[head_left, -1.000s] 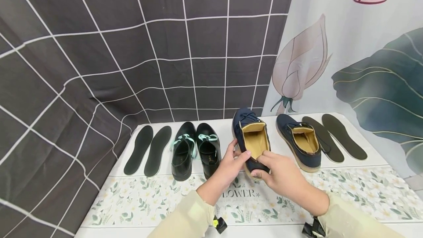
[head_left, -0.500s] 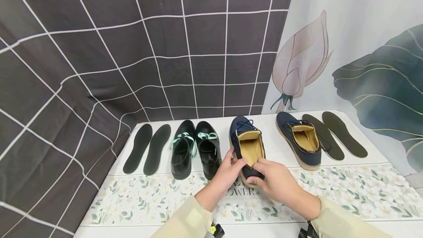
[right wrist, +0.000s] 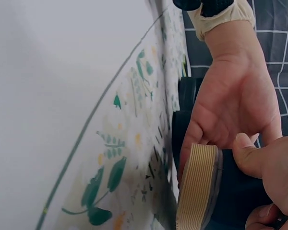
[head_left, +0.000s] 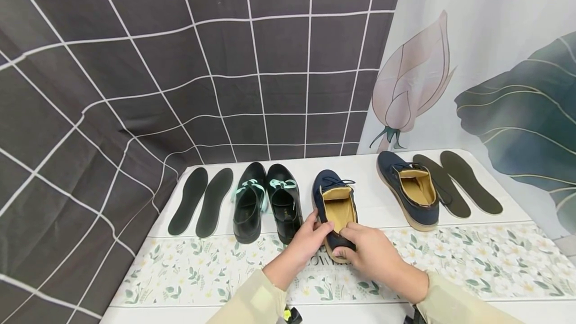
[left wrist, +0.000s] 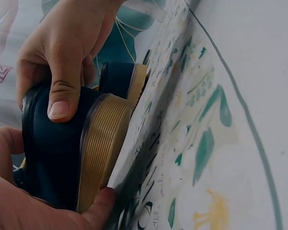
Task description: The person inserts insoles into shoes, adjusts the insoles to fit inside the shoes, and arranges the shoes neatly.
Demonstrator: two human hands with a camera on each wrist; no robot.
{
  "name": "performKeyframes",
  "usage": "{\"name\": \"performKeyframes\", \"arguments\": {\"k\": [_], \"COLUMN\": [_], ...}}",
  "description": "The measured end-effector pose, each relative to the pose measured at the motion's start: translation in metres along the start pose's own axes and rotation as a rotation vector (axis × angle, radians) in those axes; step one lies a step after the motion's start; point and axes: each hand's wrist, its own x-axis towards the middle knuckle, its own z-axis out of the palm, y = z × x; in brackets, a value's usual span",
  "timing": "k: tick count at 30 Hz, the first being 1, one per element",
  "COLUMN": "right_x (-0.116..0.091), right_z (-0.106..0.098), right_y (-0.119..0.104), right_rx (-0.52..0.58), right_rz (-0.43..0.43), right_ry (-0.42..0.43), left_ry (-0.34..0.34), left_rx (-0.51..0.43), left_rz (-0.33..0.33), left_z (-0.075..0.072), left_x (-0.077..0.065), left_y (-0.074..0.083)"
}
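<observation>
**Navy fabric-look lace-up shoe with a tan lining (head_left: 339, 209), gripped at heel and side, toe near twelve o'clock**

Here it is, over the line where the white tabletop (head_left: 364, 181) meets its flowered band (head_left: 180, 274), long axis running from a toe just short of twelve back to a heel at half past five, towards the person. The ribbed beige sole (left wrist: 103, 148) shows in both wrist views; whether it bears flat, I can't tell.

The right hand (head_left: 371, 249) has the heel, thumb outside, fingers hooked over the collar into the opening, toe off towards eleven. The left hand (head_left: 310, 239) takes the nine o'clock side, thumb on the collar edge, fingers down the outer wall, opening between one and two. Right nearer the heel: that relation, I'd judge, counts most.

Farther out, half past two: the matching navy shoe (head_left: 409, 191), toe at eleven, nearer the right hand, flat dark olive insoles (head_left: 471, 182) just beyond. At nine, glossy black shoes with mint-green laces (head_left: 248, 206); past them, flat black insoles (head_left: 214, 203).
</observation>
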Motion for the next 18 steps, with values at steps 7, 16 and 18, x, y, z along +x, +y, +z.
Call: {"name": "performKeyframes", "arguments": {"k": [7, 16, 18], "right_x": [-0.002, -0.003, -0.003], "right_z": [0.007, 0.015, 0.016], "right_y": [0.005, 0.005, 0.003], "right_rx": [0.007, -0.019, -0.021], "right_rz": [-0.005, -0.030, -0.024], "right_ry": [-0.023, -0.030, -0.042], "left_ry": [0.042, 0.136, 0.133], "left_rx": [0.092, 0.310, 0.310], "left_rz": [-0.004, 0.090, 0.083], "left_z": [0.001, 0.008, 0.008], "left_x": [0.001, -0.003, -0.004], "left_y": [-0.005, -0.006, -0.006]}}
